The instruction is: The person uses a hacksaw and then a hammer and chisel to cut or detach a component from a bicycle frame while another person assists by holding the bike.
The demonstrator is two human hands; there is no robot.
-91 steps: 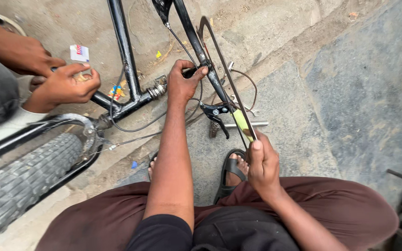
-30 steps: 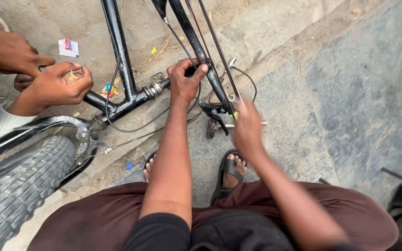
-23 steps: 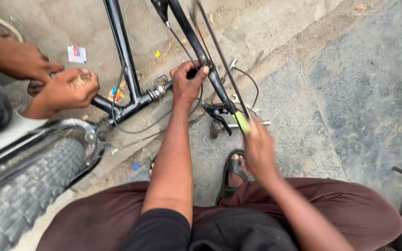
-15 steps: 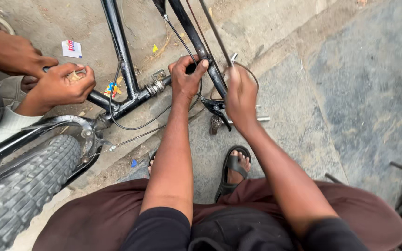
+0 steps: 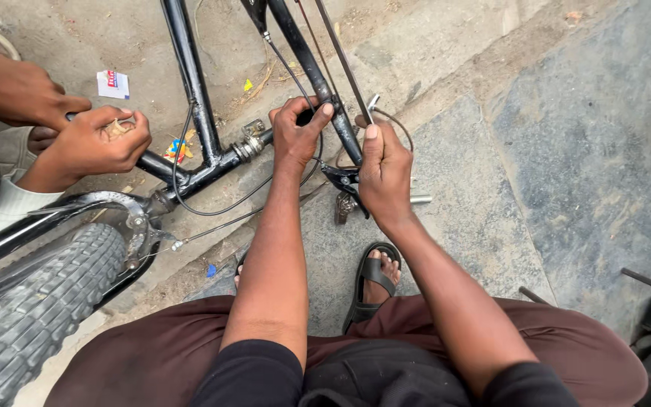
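Head view shows the left hand [image 5: 299,136] clenched around the black bicycle frame [image 5: 190,98] to steady it, while just right of that frame the right hand [image 5: 384,175] grips the thin rod [image 5: 343,64], thumb pressing along it.

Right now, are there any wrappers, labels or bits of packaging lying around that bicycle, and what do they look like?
Small paper wrapper: flat on the ground, upper left, squarish, white with red and blue print.
Colourful scrap: on the ground left of the black bicycle frame, crumpled, yellow, red and blue.
Tiny yellow scrap: right of that tube.
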